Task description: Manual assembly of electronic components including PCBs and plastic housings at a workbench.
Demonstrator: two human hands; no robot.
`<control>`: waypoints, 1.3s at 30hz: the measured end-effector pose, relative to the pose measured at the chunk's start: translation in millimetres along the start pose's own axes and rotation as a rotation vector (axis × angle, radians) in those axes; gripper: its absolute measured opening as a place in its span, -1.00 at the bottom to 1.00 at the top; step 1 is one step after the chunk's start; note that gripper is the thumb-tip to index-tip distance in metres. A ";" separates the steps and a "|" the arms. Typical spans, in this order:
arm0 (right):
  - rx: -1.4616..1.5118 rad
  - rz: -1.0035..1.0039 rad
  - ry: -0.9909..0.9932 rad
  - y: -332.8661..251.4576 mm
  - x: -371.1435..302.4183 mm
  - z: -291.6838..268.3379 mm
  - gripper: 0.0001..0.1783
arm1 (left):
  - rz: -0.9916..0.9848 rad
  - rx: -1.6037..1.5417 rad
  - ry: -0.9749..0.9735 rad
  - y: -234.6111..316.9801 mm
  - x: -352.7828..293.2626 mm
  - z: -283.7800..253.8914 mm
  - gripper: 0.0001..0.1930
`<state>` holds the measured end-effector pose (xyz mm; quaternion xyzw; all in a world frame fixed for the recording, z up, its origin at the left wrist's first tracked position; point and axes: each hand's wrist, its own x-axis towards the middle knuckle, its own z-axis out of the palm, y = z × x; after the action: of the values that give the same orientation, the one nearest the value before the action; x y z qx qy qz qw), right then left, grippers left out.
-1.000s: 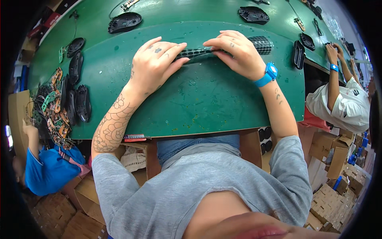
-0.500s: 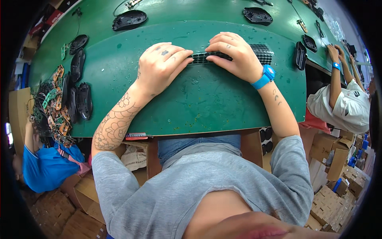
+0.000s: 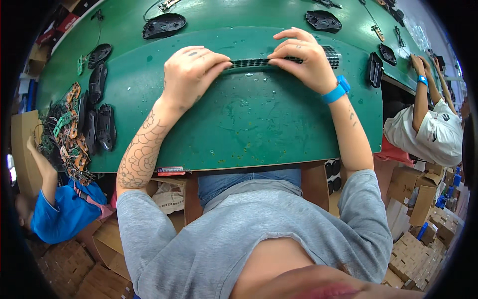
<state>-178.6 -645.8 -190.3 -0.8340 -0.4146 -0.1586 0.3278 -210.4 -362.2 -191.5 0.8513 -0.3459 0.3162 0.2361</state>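
Between my hands a narrow strip with rows of black dots (image 3: 249, 63) is stretched above the green table. My left hand (image 3: 191, 70) pinches its left end between thumb and fingers. Thumb and index finger of my right hand (image 3: 304, 56) close on it farther right, while another finger is lifted. Beyond the right hand shows more black-dotted sheet (image 3: 332, 56); whether it joins the strip is hidden by the hand. My wrist carries a blue band (image 3: 338, 89) on the right.
Black plastic shells (image 3: 164, 25) lie along the far side of the green table (image 3: 239, 124), with more at left and right. A heap of circuit boards and wires (image 3: 69, 134) sits at left. Co-workers are at left and right; cardboard boxes (image 3: 416, 192) stand on the floor.
My hands have drawn apart, the left going left and the right slightly right and farther away. More strip shows between them, seen nearly edge-on. The left co-worker's arm has shifted.
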 end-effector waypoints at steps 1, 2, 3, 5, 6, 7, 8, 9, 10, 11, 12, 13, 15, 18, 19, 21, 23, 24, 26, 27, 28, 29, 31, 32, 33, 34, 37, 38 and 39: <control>0.014 0.016 -0.008 1.0 -0.9 -2.5 -0.93 | 0.001 -0.003 0.013 -2.8 -0.2 -1.0 -0.93; 0.007 0.015 -0.003 1.0 -0.3 -2.5 -0.93 | 0.009 -0.003 0.018 -5.8 -0.5 -3.3 -0.93; 0.015 0.038 -0.010 -0.5 -1.0 -0.6 -0.93 | -0.015 -0.010 -0.006 -7.4 -3.0 -7.1 -0.93; 0.016 0.078 -0.020 1.8 -1.2 -2.6 -0.93 | -0.054 -0.025 -0.041 -10.5 -2.2 -9.2 -0.93; 0.017 0.099 -0.024 4.7 -0.5 -6.1 -0.93 | -0.073 -0.033 -0.059 -13.2 1.0 -8.2 -0.93; 0.008 0.104 -0.018 6.6 -2.2 -8.8 -0.93 | -0.063 -0.038 -0.057 -14.9 2.0 -8.3 -0.93; -0.005 0.095 -0.015 11.7 -3.8 -13.0 -0.93 | -0.069 -0.047 -0.055 -16.4 3.4 -8.1 -0.93; -0.015 0.085 -0.012 17.4 -4.9 -16.7 -0.93 | -0.076 -0.053 -0.054 -17.8 4.3 -9.2 -0.94; -0.025 0.074 -0.010 22.1 -5.6 -19.8 -0.93 | -0.084 -0.058 -0.053 -19.3 5.0 -10.2 -0.94; -0.034 0.064 -0.007 25.3 -6.7 -20.8 -0.93 | -0.093 -0.064 -0.053 -21.0 5.2 -11.5 -0.94; -0.038 0.064 -0.004 27.4 -6.8 -21.8 -0.93 | -0.088 -0.065 -0.051 -22.8 5.3 -11.7 -0.94; -0.029 0.080 -0.003 29.0 -7.1 -22.3 -0.93 | -0.109 -0.063 -0.053 -24.8 4.9 -12.0 -0.94; -0.011 0.113 0.000 32.0 -8.2 -23.3 -0.93 | -0.152 -0.062 -0.056 -29.3 3.7 -12.6 -0.94; -0.003 0.144 0.008 37.5 -10.6 -27.1 -0.93 | -0.179 -0.065 -0.058 -37.1 2.9 -15.3 -0.93; 0.001 0.155 0.014 40.1 -11.5 -29.1 -0.93 | -0.187 -0.065 -0.060 -40.0 2.7 -16.7 -0.93; 0.007 0.175 0.026 44.9 -13.6 -33.3 -0.92 | -0.204 -0.062 -0.063 -44.7 2.8 -19.3 -0.92; 0.004 0.183 0.028 50.3 -15.5 -36.8 -0.92 | -0.219 -0.066 -0.064 -48.7 2.2 -21.3 -0.92; 0.003 0.194 0.027 53.0 -16.8 -38.8 -0.92 | -0.237 -0.070 -0.067 -50.5 1.5 -21.6 -0.92; 0.002 0.214 0.026 57.9 -19.9 -42.3 -0.91 | -0.273 -0.079 -0.074 -53.6 0.0 -22.1 -0.92; 0.001 0.214 0.030 59.2 -21.3 -43.5 -0.91 | -0.269 -0.079 -0.074 -55.3 -0.6 -22.4 -0.92; 0.001 0.229 0.034 60.4 -22.6 -44.5 -0.92 | -0.279 -0.079 -0.074 -57.0 -1.4 -22.7 -0.92; 0.002 0.243 0.038 61.6 -23.9 -45.4 -0.92 | -0.289 -0.080 -0.074 -58.3 -2.0 -23.3 -0.92; 0.003 0.271 0.046 64.5 -25.6 -47.5 -0.92 | -0.311 -0.080 -0.074 -60.7 -2.4 -25.0 -0.92; 0.003 0.271 0.048 65.5 -26.5 -49.1 -0.92 | -0.309 -0.080 -0.075 -60.8 -2.1 -25.6 -0.92; -0.002 0.276 0.052 66.8 -27.2 -50.7 -0.91 | -0.311 -0.080 -0.077 -60.8 -1.7 -26.1 -0.92; -0.006 0.282 0.055 68.3 -27.9 -52.2 -0.91 | -0.314 -0.080 -0.079 -60.7 -1.2 -26.5 -0.92; -0.016 0.293 0.064 72.4 -30.6 -55.7 -0.90 | -0.316 -0.081 -0.084 -61.7 -0.5 -27.4 -0.92; -0.012 0.303 0.066 73.8 -31.5 -56.4 -0.90 | -0.309 -0.074 -0.082 -62.8 -1.0 -27.8 -0.92; -0.008 0.313 0.068 75.0 -32.4 -57.0 -0.90 | -0.301 -0.068 -0.080 -63.9 -1.6 -28.1 -0.92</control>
<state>-138.1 -736.5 -197.0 -0.8837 -0.2677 -0.1354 0.3592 -174.7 -302.5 -185.0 0.8970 -0.2339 0.2311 0.2955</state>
